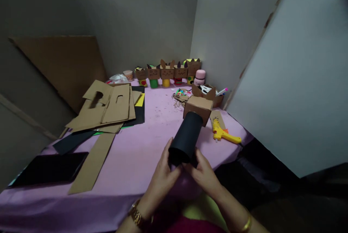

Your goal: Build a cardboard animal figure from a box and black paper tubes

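Between my hands is a black paper tube (pixel 187 133), its open end tilted toward me. A brown cardboard box head (pixel 199 105) with two pointed ears sits at the tube's far end. My left hand (pixel 164 171) wraps the near end from the left, thumb at the lower rim. On the other side my right hand (pixel 202 171) grips the same end, with some fingers hidden behind the tube. A yellow glue gun (pixel 224 134) lies to the right of the tube on the pink-purple tablecloth (pixel 136 160).
Cut cardboard sheets (pixel 116 106) and a cardboard strip (pixel 94 164) lie at left beside a dark flat tablet-like object (pixel 49 167). Several cardboard-headed figures (pixel 166 73) line the back near a pink bottle (pixel 200 77). A box of scissors and pens (pixel 217 98) stands right, near scraps (pixel 181 97).
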Available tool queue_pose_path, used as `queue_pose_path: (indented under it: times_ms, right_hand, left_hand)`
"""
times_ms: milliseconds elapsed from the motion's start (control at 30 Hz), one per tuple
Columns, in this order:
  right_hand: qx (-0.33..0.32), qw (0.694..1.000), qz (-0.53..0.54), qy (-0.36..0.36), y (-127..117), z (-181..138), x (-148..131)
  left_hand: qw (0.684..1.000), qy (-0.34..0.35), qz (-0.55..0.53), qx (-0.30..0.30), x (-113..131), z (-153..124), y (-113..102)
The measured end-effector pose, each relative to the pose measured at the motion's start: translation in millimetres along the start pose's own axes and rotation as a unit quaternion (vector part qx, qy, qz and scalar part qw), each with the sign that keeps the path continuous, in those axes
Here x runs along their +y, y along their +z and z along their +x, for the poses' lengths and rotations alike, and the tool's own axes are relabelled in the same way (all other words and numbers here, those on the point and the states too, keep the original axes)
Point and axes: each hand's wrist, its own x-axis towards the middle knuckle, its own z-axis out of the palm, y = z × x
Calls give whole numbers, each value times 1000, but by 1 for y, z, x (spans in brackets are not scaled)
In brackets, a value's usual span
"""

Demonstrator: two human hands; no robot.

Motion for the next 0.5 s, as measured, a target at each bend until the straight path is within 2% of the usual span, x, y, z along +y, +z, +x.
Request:
queue_pose_path:
  times_ms: [167,367,433,500]
  right_hand:
    - [-46,999,3,-21,-3,4,4]
    - [-40,999,14,1,-6,1,8]
    - [-33,999,18,-2,-7,-2,10]
    - [-18,1000,22,-4,-8,-4,13]
  left_hand:
    - [999,-24,30,35,5,-5,3]
    - [998,-10,59,31,4,-12,4]
    - [993,11,93,67,6,-19,2]
    - [972,83,173,133,9,-26,-2]
